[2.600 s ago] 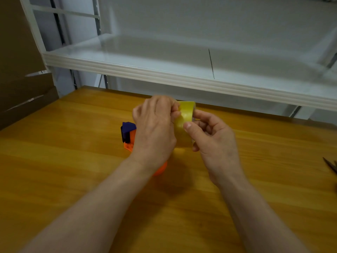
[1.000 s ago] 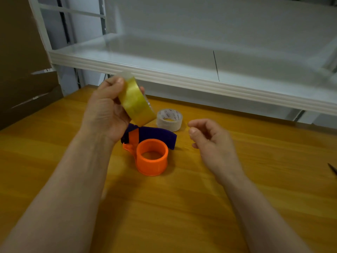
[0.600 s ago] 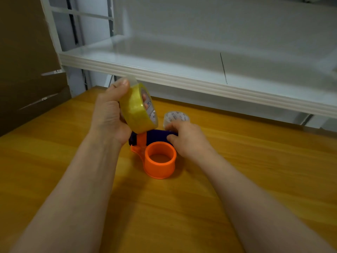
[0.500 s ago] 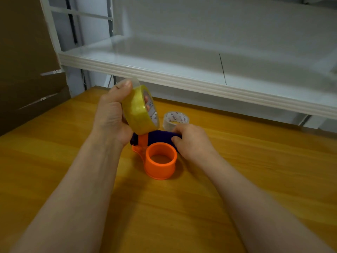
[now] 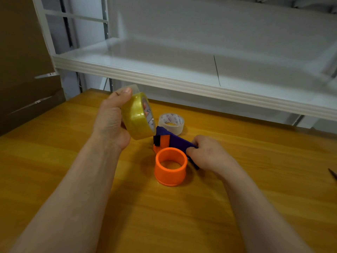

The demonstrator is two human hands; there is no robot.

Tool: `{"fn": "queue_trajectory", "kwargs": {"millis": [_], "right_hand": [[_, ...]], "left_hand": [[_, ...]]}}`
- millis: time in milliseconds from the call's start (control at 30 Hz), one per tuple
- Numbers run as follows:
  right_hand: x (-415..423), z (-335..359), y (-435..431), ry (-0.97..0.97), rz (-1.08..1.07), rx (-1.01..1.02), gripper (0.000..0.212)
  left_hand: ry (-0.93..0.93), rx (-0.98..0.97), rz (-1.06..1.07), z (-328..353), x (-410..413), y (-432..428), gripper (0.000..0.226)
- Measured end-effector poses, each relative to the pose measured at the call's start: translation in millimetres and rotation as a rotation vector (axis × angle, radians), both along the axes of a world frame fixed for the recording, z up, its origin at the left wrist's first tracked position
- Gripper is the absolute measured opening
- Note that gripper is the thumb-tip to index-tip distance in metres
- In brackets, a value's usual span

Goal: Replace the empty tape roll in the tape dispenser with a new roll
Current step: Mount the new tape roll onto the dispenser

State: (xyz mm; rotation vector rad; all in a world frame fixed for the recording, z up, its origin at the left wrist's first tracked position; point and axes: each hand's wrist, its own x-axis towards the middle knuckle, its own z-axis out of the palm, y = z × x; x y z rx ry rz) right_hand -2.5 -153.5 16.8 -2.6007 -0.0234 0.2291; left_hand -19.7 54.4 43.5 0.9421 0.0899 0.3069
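Note:
My left hand [image 5: 111,123] grips a full yellowish roll of clear tape [image 5: 135,115] on edge above the wooden table [image 5: 54,152], thumb on its rim, a loose tape end sticking up. The tape dispenser [image 5: 170,154] lies just right of it: an orange round hub standing open end up, with a dark purple handle. My right hand [image 5: 206,154] grips that purple handle from the right. Behind the dispenser lies a nearly bare white tape roll [image 5: 171,123], flat on the table.
A white metal shelf [image 5: 182,77] overhangs the table's far edge. Brown cardboard [image 5: 23,70] stands at the left. The dark tip of a tool [image 5: 332,173] pokes in at the right edge.
Both hands held the yellow roll earlier. The left hand then lifted it to the left while the right hand let go, reached down and took the dispenser's purple handle, turning the dispenser slightly.

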Motion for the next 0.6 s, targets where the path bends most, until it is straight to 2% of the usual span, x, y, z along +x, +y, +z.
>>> {"fn": "queue_trajectory", "kwargs": {"millis": [133,267,400,533,600], "right_hand": [[-0.5,-3.5,-7.9,-0.023,-0.073,0.258,0.004],[-6.8,-1.3,-13.3,0.073,-0.114,0.543,0.003],[-17.2,5.5,-18.8,0.209,-0.098,0.905,0.018],[-20.2,8.0,-19.1,0.142,-0.086,1.067,0.012],[-19.1,7.9,-17.1,0.066,-0.102,1.096,0.018]], "left_hand": [[0.002,0.017,-0.009,-0.7,1.1,-1.2,0.025],[0.009,0.038,-0.023,-1.0,1.3,-3.8,0.026],[0.021,0.047,-0.051,-1.5,1.3,-6.9,0.022],[0.014,0.059,-0.053,-0.7,-0.3,-10.0,0.023],[0.016,0.082,-0.049,-0.8,-0.8,-11.2,0.024]]}}
